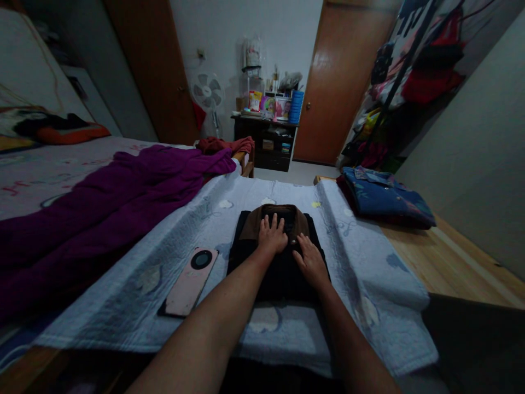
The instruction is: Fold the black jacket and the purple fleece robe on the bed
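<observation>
A dark folded shirt (283, 279) with a brown collar lies in front of me on a light blue quilted cover (262, 189). My left hand (272, 232) rests near the collar opening, its fingers spread and holding nothing. Just to its right, my right hand (310, 257) lies flat on the shirt's right side below the collar, fingers stretched out. Both palms touch the cloth. On the cover to the left of the shirt is a pink phone (189, 287) with a round black camera ring.
A folded blue garment pile (385, 194) sits on the wooden ledge (459, 257) at right. Purple cloth (123, 197) spreads over the bed at left. Farther back stand a fan (207, 93), a dark cabinet (262, 145) with items on top, and a wooden door (340, 82).
</observation>
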A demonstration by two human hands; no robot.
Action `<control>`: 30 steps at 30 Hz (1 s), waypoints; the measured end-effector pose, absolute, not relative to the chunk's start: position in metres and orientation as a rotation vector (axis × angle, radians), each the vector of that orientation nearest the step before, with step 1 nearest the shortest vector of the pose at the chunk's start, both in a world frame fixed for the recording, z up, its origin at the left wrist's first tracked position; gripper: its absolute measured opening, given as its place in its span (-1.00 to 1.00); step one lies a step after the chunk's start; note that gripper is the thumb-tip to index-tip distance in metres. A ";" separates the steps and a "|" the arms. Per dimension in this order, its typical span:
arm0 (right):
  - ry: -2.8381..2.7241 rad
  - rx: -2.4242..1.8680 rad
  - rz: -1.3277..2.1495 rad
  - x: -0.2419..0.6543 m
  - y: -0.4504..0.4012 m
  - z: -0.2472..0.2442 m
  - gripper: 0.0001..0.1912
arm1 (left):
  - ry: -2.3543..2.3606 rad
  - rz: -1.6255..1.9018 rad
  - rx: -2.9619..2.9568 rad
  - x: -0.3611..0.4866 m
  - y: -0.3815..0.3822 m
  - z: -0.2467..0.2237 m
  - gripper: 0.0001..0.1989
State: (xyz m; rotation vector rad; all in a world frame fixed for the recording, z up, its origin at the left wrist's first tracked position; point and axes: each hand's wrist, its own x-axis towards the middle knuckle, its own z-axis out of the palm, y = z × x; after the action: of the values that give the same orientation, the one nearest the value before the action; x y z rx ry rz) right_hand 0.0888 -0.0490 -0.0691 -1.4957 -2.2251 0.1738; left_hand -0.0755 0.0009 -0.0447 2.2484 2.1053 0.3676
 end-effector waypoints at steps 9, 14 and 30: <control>-2.311 -1.539 0.231 0.105 -0.102 -0.068 -0.43 | 2.100 0.378 2.237 -0.076 0.000 -0.045 -0.36; -2.308 -1.575 0.205 0.113 -0.132 -0.070 -0.43 | 2.083 0.497 2.256 -0.078 0.001 -0.039 -0.41; -2.173 -1.470 0.204 0.057 -0.093 -0.008 -0.54 | 2.304 0.482 2.169 -0.079 -0.100 -0.032 -0.37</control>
State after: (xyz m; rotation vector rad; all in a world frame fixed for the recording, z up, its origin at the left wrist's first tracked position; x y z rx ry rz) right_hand 0.0572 -0.0931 -0.0080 -1.4696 -2.1732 0.2037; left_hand -0.0786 -0.1003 -0.0322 2.1694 2.3040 0.4818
